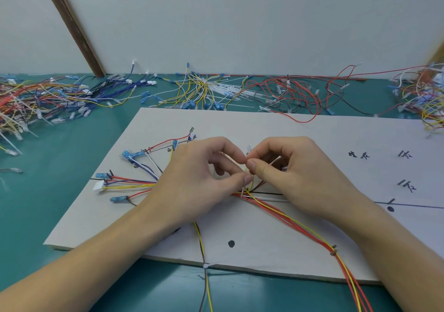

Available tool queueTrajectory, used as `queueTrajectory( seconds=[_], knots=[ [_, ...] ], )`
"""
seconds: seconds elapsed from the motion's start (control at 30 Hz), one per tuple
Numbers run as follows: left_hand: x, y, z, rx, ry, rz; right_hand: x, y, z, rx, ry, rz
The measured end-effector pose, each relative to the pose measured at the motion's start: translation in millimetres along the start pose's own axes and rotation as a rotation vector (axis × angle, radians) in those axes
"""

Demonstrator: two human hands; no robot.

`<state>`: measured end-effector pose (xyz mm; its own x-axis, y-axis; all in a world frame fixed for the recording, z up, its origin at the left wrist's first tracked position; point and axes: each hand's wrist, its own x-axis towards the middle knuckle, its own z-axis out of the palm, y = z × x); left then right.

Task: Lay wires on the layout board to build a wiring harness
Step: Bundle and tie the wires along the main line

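Observation:
A white layout board (276, 129) lies on the green table, marked with black lines, dots and writing. Coloured wires fan out across its left half toward blue terminals (127, 154) and a white connector (99, 186). A red and yellow bundle (302, 227) runs off the board's front right edge. My left hand (199, 179) and my right hand (288, 167) meet over the board's middle. Both pinch a thin yellow wire (248, 167) between thumb and forefinger. The wire junction under my hands is mostly hidden.
Heaps of loose wires lie along the table's back: a mixed pile (36, 100) at left, yellow and white wires (201, 88) in the middle, red and black ones (295, 92) at right, another pile (422, 95) far right. A brown post (72, 28) leans against the wall.

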<state>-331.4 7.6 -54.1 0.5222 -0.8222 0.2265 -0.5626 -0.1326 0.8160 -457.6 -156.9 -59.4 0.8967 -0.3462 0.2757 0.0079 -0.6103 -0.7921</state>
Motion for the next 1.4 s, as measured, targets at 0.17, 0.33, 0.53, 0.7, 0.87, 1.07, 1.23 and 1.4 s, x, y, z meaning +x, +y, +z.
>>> queueTrajectory(
  seconds=[0.17, 0.33, 0.53, 0.7, 0.87, 1.07, 1.23, 1.4],
  knots=[
    [1.7, -1.6, 0.0, 0.023, -0.017, 0.001, -0.8, -0.5, 0.1, -0.013, 0.0, 0.01],
    [0.8, -2.5, 0.6, -0.009, -0.004, -0.007, 0.1, -0.5, -0.4, -0.034, -0.053, 0.069],
    [0.2, -2.4, 2.0, -0.032, -0.001, -0.027, 0.0, -0.3, -3.1, -0.052, -0.111, 0.067],
    [1.3, -1.5, 2.8, -0.023, -0.02, -0.038, -0.8, 0.9, 0.7, -0.078, -0.072, 0.049],
    [3.0, -1.0, 1.9, -0.011, -0.053, -0.059, 0.6, 1.6, 1.6, -0.078, -0.024, 0.05],
    [2.1, 1.5, -0.5, -0.004, -0.075, -0.057, 0.8, 2.1, 3.0, -0.063, 0.015, 0.052],
    [1.7, 1.5, -0.6, -0.005, -0.077, -0.044, 0.7, 2.3, 1.0, -0.024, -0.025, 0.059],
    [0.9, -1.1, 0.4, -0.003, -0.065, -0.035, 0.9, 1.1, -3.6, 0.006, -0.126, 0.062]
  ],
)
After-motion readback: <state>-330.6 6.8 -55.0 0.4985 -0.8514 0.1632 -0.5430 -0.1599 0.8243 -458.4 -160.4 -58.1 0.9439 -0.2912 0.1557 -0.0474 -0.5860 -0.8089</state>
